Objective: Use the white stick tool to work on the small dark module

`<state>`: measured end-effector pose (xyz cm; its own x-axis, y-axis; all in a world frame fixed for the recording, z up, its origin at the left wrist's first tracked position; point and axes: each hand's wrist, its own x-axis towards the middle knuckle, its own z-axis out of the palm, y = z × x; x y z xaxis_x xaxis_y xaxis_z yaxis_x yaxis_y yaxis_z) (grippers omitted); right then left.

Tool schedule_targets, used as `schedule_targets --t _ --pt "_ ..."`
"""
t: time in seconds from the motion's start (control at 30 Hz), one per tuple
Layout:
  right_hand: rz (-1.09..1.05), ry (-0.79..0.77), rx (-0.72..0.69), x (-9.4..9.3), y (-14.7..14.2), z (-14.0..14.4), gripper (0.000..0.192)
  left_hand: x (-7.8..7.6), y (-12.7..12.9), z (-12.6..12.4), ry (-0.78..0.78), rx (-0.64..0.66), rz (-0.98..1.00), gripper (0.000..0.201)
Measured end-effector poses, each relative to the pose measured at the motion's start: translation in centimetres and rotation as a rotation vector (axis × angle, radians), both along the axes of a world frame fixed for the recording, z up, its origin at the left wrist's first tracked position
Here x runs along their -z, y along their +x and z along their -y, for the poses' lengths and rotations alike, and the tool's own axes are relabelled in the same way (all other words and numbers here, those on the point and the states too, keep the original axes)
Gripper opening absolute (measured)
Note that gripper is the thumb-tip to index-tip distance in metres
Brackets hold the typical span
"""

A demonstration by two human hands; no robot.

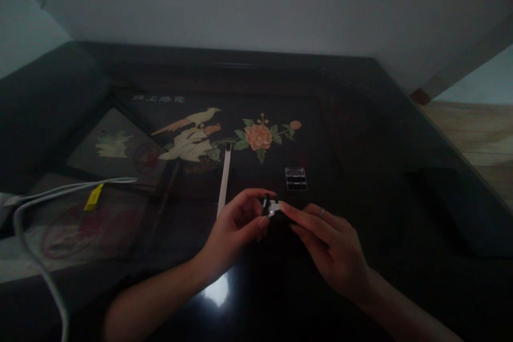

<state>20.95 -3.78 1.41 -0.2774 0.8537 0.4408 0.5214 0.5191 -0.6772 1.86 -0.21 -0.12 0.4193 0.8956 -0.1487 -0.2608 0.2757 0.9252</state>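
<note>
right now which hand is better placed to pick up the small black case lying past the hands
Right hand: its fingers already point toward the black case, which lies just beyond them. The left hand sits farther left, pinching the small clip.

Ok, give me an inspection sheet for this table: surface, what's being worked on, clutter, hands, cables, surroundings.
Surface: dark glossy table with inlaid bird and flower; glare spot near front edge.
Job's things: small black-and-silver piece, too dim to identify.
Clutter: small clear ridged block; pale flat strip.
Hands: left hand and right hand both pinch the small piece; ring on the right.
Cables: white cable at left, with yellow tag.
Surroundings: pale wall behind; wood floor at right.
</note>
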Motion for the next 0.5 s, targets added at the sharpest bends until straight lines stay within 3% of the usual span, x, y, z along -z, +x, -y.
schedule_targets --t 0.5 --pt "-0.016 -0.013 0.089 0.59 0.26 -0.43 0.046 -0.01 0.08 0.08 -0.004 0.003 -0.026 0.047"
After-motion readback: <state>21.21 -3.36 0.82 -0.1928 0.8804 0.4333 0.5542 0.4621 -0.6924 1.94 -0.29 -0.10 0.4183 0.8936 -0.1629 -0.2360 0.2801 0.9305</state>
